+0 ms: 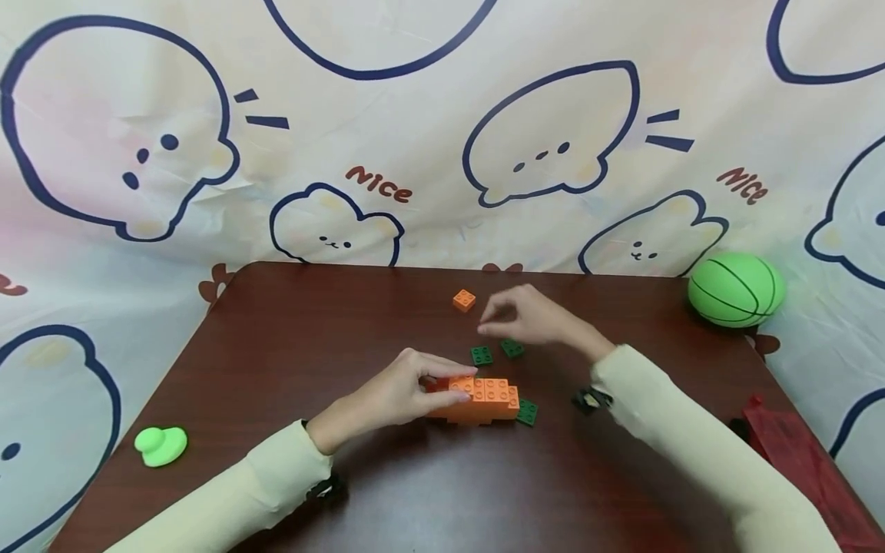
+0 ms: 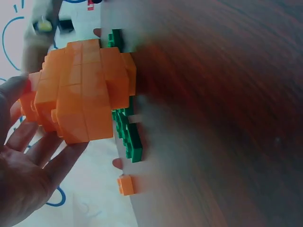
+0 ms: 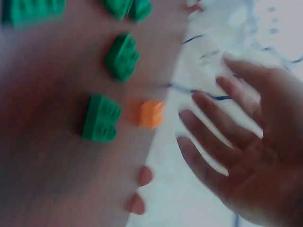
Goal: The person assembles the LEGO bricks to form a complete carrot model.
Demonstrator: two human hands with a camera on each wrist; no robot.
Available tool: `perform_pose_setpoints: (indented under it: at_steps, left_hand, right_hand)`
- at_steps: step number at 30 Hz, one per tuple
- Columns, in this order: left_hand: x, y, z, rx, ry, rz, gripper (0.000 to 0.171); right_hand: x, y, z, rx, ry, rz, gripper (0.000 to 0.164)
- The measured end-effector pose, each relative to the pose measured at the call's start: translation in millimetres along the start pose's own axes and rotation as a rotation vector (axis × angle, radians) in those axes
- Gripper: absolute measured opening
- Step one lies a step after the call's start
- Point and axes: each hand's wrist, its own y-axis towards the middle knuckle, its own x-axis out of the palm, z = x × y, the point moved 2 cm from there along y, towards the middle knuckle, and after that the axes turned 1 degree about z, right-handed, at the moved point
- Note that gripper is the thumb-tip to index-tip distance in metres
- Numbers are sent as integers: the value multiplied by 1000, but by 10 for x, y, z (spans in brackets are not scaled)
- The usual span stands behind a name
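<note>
My left hand [image 1: 394, 395] grips a stepped build of joined orange toy bricks [image 1: 484, 403], thumb on the near side and fingers on the far side. In the left wrist view the build's [image 2: 75, 94] smooth faces show, with the hand at its lower left. My right hand [image 1: 528, 315] hovers over the far part of the table with nothing in it, its fingers [image 3: 208, 127] apart and loosely bent. Just left of its fingertips lies a small orange brick [image 1: 464, 300]. Two small green bricks [image 1: 481, 355] lie between the hands.
Another green brick [image 1: 527, 412] sits at the build's right end. On the dark wooden table [image 1: 311, 330] are a light green rounded object [image 1: 161, 446] at left, a green ball [image 1: 736, 290] at the back right corner and a red cloth [image 1: 795, 453] along the right edge. A printed curtain hangs behind.
</note>
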Motion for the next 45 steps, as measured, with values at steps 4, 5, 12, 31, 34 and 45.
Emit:
perform_pose_setpoints:
  at_steps: [4, 5, 12, 31, 34, 45]
  left_hand:
    - [-5, 17, 25, 15, 44, -27, 38]
    - [-4, 21, 31, 22, 59, -35, 39]
    - [8, 28, 50, 74, 132, -46, 44]
    - [12, -4, 0, 70, 190, 4, 35]
    - [15, 10, -11, 68, 179, 0, 35]
    - [1, 18, -18, 50, 154, -29, 35]
  right_hand:
    - [21, 345, 297, 149, -141, 63, 18]
    - [42, 408, 359, 180, -157, 67, 23]
    - [232, 668, 538, 301, -173, 96, 38]
    - [-109, -121, -277, 63, -37, 111, 17]
    - [-125, -452, -445, 22, 6, 112, 17]
    - [222, -808, -674, -96, 65, 103, 16]
